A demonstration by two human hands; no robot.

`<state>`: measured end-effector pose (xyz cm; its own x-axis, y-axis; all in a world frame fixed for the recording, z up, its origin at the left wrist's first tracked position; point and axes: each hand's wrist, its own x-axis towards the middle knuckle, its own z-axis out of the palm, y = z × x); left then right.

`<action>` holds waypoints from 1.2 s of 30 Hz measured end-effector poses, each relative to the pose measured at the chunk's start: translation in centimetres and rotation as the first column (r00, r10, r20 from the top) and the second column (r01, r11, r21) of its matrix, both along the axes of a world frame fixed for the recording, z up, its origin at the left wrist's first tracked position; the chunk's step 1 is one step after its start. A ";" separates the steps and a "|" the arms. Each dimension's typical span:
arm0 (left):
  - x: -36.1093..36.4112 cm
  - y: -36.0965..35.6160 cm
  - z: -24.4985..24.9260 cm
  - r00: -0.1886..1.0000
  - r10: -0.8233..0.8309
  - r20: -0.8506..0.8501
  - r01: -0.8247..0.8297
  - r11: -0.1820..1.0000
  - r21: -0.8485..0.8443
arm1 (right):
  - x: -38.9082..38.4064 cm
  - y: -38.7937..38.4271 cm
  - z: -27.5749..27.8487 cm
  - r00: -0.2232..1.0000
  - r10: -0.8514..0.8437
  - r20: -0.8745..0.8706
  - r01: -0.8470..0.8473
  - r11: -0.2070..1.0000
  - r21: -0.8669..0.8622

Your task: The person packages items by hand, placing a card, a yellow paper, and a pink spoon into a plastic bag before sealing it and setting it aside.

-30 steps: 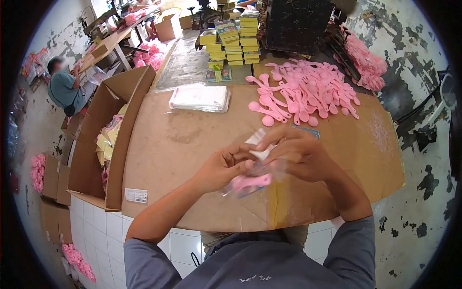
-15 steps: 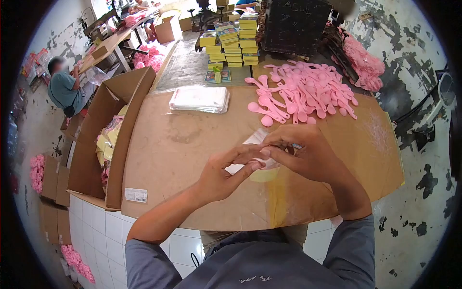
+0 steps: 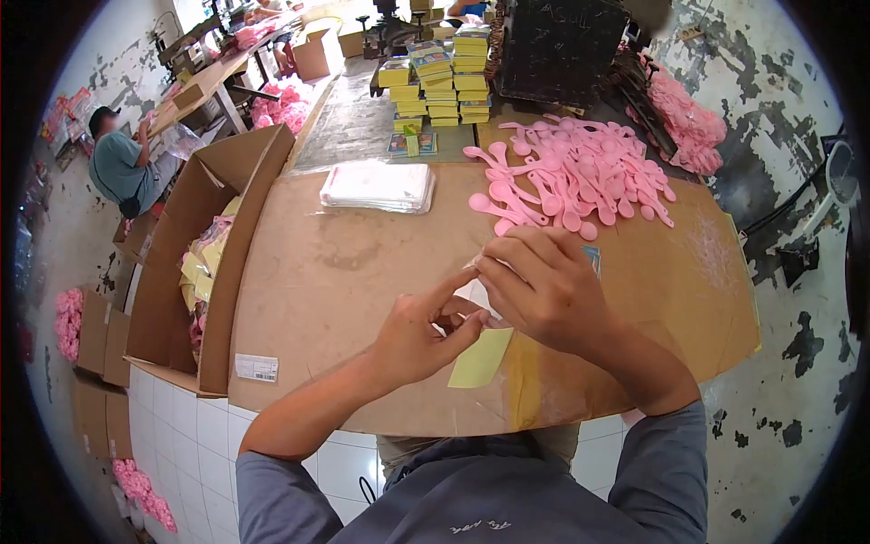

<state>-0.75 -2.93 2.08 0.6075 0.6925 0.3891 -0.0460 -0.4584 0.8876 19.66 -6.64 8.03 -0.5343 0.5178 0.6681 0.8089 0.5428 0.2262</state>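
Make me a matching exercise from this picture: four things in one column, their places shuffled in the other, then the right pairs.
Things
1. Pink spoons
2. Pale yellow slip
3. White barcode label
4. Open cardboard box

Places
A. Flat on the tabletop, near its front left corner
B. Standing along the tabletop's left side
C. In a heap beyond the hands, toward the right
D. Just by the thumb of the left hand

Right pairs
1-C, 2-D, 3-A, 4-B
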 end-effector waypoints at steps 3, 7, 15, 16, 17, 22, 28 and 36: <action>-0.5 0.2 0.3 0.987 -0.025 -0.157 0.030 0.999 0.029 | -0.2 -0.1 -0.3 0.993 -0.036 0.112 0.040 0.999 -0.035; -0.2 0.5 0.5 0.978 -0.035 -0.204 0.040 0.999 0.018 | 1.0 1.2 -1.3 0.997 -0.039 -0.065 0.036 0.998 -0.054; -0.3 1.9 -0.1 0.994 -0.099 0.053 0.112 0.903 -0.415 | 16.5 -3.9 3.9 0.556 -0.437 -0.707 -0.558 0.434 -0.707; -0.3 2.2 -0.4 0.993 -0.099 0.061 0.116 0.898 -0.425 | 21.2 -5.2 3.2 0.496 -0.418 -0.761 -0.636 0.422 -0.646; -0.3 2.4 -0.7 0.993 -0.100 0.069 0.120 0.892 -0.436 | 25.3 -6.2 2.5 0.356 -0.341 -0.870 -0.754 0.445 -0.483; -0.2 2.5 0.1 0.996 -0.072 0.045 0.084 0.867 -0.491 | 36.6 -8.3 -4.5 0.422 -0.802 -0.423 0.513 0.596 -0.618; 0.2 2.7 -0.9 0.989 -0.041 0.141 0.106 0.865 -0.490 | 30.4 -9.9 -3.6 0.407 -0.913 -0.014 0.911 0.407 -0.069; 0.5 2.4 -0.7 0.993 0.010 0.117 0.050 0.866 -0.498 | 14.2 -3.6 -1.3 0.748 -0.459 -0.480 0.218 0.852 -0.475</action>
<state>-0.28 -0.52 1.36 0.5969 0.8000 0.0606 -0.1628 0.0468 0.9855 33.86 -10.21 6.69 0.1324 0.8540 0.5032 0.8653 0.1481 -0.4789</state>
